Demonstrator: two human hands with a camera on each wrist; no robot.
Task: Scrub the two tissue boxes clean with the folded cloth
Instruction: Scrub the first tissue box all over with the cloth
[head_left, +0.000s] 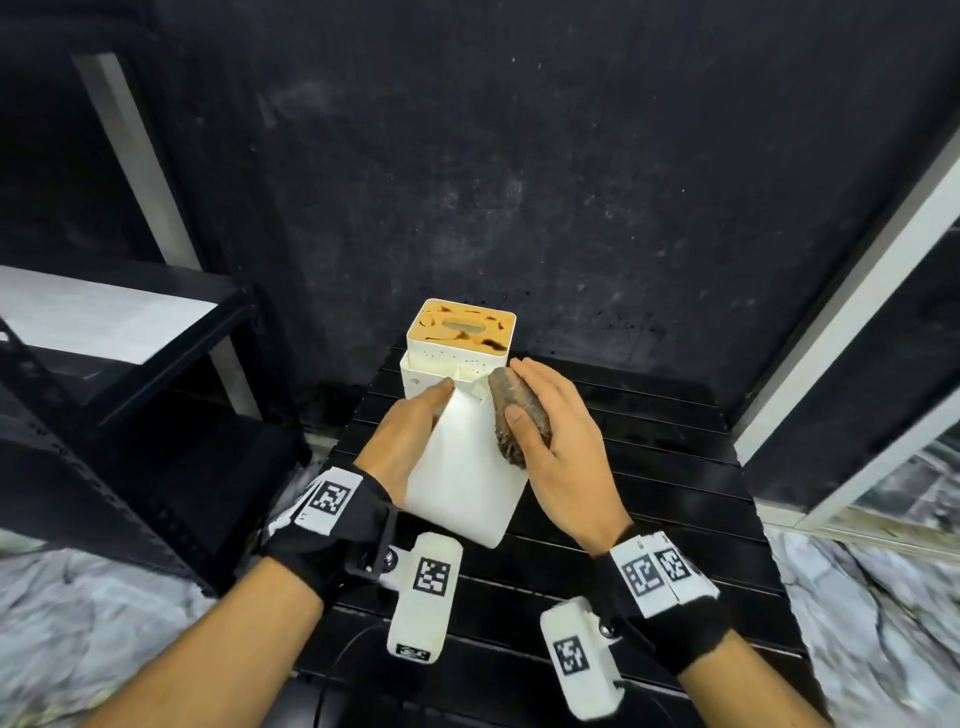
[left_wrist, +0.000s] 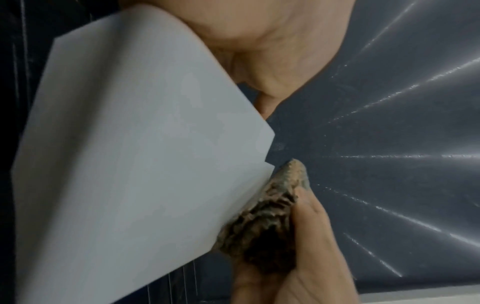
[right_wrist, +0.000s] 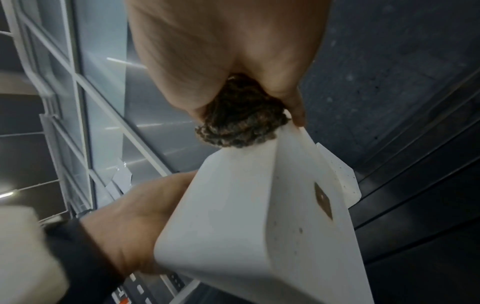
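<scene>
A white tissue box (head_left: 462, 467) is tilted above the black slatted table, and my left hand (head_left: 410, 431) grips it along its left side. My right hand (head_left: 556, 431) holds the brown, dirty folded cloth (head_left: 519, 415) against the box's upper right edge. The left wrist view shows the box (left_wrist: 130, 154) with the cloth (left_wrist: 265, 226) pressed to its corner. In the right wrist view the cloth (right_wrist: 241, 123) sits on the box (right_wrist: 233, 226), which has small specks on its side. The second tissue box (head_left: 460, 332) stands upright just behind, with brown stains on its tan lid.
The slatted table (head_left: 649, 467) is small and stands against a dark wall. A black shelf rack (head_left: 156, 338) stands to the left, and a white-framed glass panel (head_left: 857, 312) to the right. Marbled floor shows on both sides.
</scene>
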